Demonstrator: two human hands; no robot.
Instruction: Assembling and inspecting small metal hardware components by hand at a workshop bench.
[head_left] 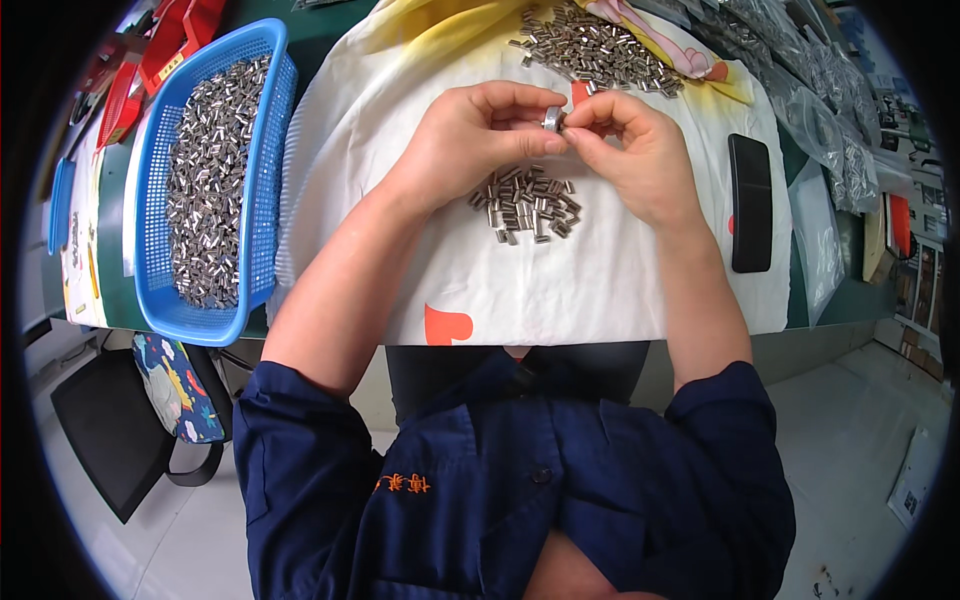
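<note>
A short metal ring (pixel 551 118) is pinched between the thumb and fingers of my left hand (pixel 465 135). My right hand (pixel 640 150) meets it from the other side, thumb and fingertips pressed together at the ring's edge. Whatever lies between the right fingertips is too small or hidden to make out. Just below both hands, a small heap of metal pins (pixel 525 205) lies loose on the white cloth (pixel 600 290). Beyond the hands spreads a larger heap of similar short cylinders (pixel 600 50).
At the left, a blue plastic basket (pixel 262 190) holds a mass of small metal cylinders. A black phone (pixel 751 200) lies on the cloth's right side. Clear plastic bags (pixel 825 110) crowd the far right, red bins (pixel 122 105) the far left. A chair (pixel 110 430) stands below the table.
</note>
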